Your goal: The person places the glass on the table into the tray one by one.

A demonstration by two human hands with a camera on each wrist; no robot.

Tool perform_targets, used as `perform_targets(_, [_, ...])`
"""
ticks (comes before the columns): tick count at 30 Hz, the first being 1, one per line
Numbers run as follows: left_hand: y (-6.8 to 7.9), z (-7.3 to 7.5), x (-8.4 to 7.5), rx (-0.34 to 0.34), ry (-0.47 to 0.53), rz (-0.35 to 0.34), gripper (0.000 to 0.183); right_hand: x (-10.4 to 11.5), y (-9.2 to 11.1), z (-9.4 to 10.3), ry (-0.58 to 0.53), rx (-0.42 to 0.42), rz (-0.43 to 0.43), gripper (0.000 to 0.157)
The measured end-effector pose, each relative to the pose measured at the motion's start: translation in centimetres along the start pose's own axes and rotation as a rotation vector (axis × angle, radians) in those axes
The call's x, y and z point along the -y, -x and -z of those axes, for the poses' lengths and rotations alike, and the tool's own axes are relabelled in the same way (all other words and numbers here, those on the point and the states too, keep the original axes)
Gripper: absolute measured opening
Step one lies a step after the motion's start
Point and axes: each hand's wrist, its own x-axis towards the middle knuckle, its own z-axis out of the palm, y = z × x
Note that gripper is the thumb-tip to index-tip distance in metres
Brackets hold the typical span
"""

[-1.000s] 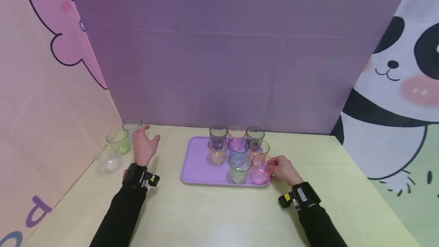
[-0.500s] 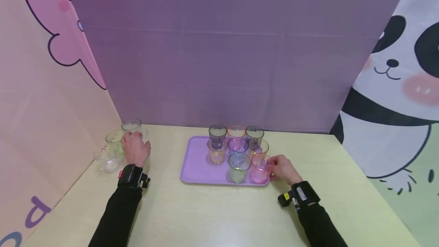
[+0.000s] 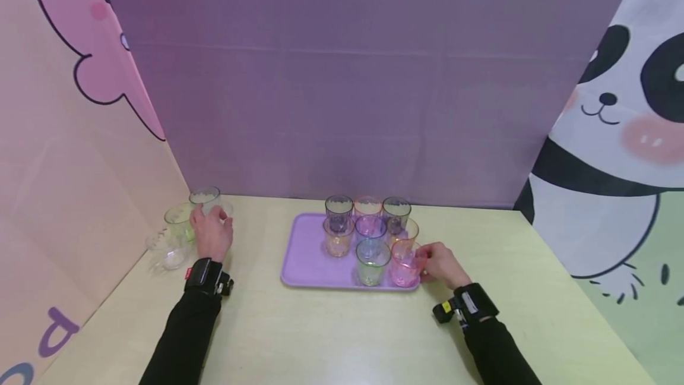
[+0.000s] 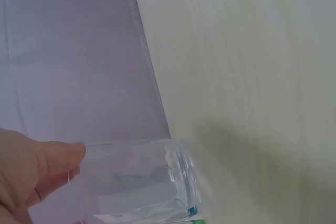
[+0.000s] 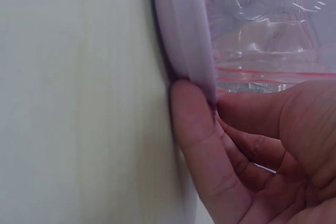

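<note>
At the left back of the table, my left hand [image 3: 212, 234] pinches the rim of a clear drinking glass [image 4: 139, 182] between thumb and fingers. That glass stands upright, mostly hidden behind the hand in the head view. Beside it are a grey-rimmed glass [image 3: 205, 196] and a green glass [image 3: 179, 216]. My right hand [image 3: 442, 265] grips the right edge of a lilac tray [image 3: 306, 260], next to a pink glass [image 3: 404, 270]. In the right wrist view, the thumb and a finger [image 5: 194, 114] pinch the tray's rim.
Several coloured glasses stand on the tray, among them a green one [image 3: 371, 266], a blue one [image 3: 371, 229] and an amber one [image 3: 338, 242]. More clear glassware [image 3: 171, 251] sits by the left wall. A purple backdrop [image 3: 331, 106] rises behind the table.
My left hand has come left and a little nearer, and its spread thumb and fingers have closed on the clear glass. My right hand stays at the tray's edge.
</note>
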Motion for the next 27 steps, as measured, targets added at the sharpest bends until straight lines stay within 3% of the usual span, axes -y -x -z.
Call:
perform_targets(5, [-0.02,-0.14,0.17,0.003,0.016,-0.005,0.014,-0.1,0.05,-0.02,-0.006,-0.001,0.017,0.01])
perform_targets(11, [-0.01,-0.21,-0.04,-0.009,-0.037,-0.115,0.02,-0.15,0.03,-0.02,-0.009,-0.006,0.018,0.008])
perform_targets(15, [0.01,-0.18,-0.31,0.03,-0.013,-0.064,0.029,-0.04,0.08,-0.06,0.0,-0.01,0.02,0.007])
perform_targets(18, [-0.11,-0.14,-0.49,0.061,-0.007,-0.015,0.054,0.03,0.12,-0.07,0.007,-0.01,0.017,0.008])
perform_targets(22, [-0.29,-0.18,-0.58,0.099,-0.023,-0.005,0.081,0.03,0.09,-0.05,0.008,-0.011,0.01,0.008])
perform_targets(27, [-0.19,-0.28,-0.55,0.113,-0.021,-0.023,0.077,-0.02,0.06,-0.07,-0.005,-0.008,0.011,0.01])
